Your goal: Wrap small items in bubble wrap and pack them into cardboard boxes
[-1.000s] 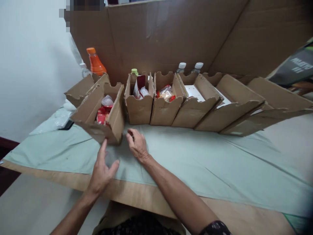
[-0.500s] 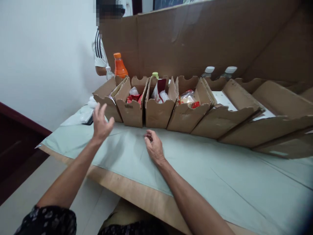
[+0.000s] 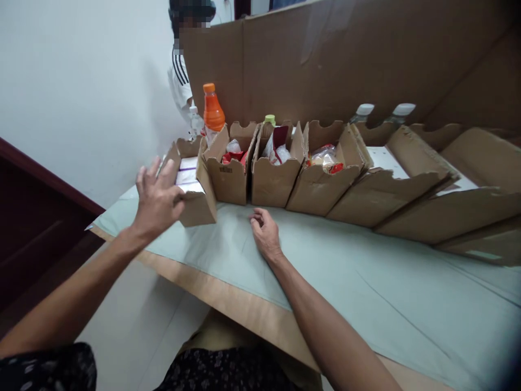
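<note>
At the left end of the row, a cardboard bin holds white and purple packs. My left hand grips the near left corner of this bin, its thumb at the front edge and its fingers over the left side. The bin stands a little forward of its neighbours, at an angle. My right hand rests on the green cloth in front of the third bin. Its fingers are loosely curled together, and nothing shows in them.
More cardboard bins run to the right, some with red and clear packets. Behind them stand an orange bottle, clear bottles with white caps and a tall cardboard panel. A person in a white striped sleeve is beyond.
My left hand has moved onto the leftmost bin and taken hold of it. That bin has come forward and turned, so its packs show. My right hand has hardly moved; the view has shifted.
</note>
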`<state>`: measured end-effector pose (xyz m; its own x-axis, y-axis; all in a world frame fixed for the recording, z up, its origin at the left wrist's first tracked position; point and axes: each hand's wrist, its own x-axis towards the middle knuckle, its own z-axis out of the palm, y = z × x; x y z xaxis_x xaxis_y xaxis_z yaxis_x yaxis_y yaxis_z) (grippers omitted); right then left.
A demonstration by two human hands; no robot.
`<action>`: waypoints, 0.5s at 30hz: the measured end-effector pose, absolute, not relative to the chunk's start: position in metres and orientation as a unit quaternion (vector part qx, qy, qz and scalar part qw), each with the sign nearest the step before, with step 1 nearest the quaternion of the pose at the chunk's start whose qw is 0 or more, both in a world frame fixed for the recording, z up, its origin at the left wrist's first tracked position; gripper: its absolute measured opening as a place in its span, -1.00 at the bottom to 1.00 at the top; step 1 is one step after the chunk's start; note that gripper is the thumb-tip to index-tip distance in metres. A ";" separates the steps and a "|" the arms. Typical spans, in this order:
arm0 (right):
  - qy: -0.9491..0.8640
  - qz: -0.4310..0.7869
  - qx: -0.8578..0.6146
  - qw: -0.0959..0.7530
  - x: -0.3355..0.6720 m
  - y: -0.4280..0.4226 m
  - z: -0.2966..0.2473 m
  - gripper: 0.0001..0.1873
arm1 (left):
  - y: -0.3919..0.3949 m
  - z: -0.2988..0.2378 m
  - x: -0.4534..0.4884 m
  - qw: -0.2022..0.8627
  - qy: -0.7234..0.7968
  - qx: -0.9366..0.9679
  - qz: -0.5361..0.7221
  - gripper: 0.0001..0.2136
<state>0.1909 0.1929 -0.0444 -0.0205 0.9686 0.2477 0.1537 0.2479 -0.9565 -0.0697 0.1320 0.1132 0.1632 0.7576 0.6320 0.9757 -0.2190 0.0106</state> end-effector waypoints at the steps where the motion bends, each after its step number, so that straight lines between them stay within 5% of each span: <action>1: -0.592 0.400 -0.468 0.520 0.191 0.195 -0.045 -0.65 | 0.116 0.110 -0.051 0.220 -0.570 -0.740 -0.281 -0.93; 4: -0.583 0.422 -0.458 0.522 0.195 0.200 -0.045 -0.61 | 0.074 0.102 0.004 0.259 -0.491 -0.756 -0.346 -0.90; 8: -0.589 0.449 -0.438 0.510 0.205 0.194 -0.038 -0.52 | 0.049 0.091 0.005 0.266 -0.432 -0.699 -0.504 -0.57; 11: -0.606 0.466 -0.416 0.493 0.205 0.177 -0.029 -0.47 | 0.052 0.072 -0.039 0.093 -0.556 -0.483 -0.670 -0.43; 15: -0.637 0.479 -0.380 0.470 0.187 0.153 -0.015 -0.42 | 0.066 0.029 -0.053 -0.191 -0.625 -0.303 -0.694 -0.46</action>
<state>0.1875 0.1532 -0.0153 -0.2699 0.9338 0.2349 0.0343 0.2531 -0.9668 -0.0531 0.0655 0.0287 -0.7433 0.6438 0.1815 0.1131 -0.1465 0.9827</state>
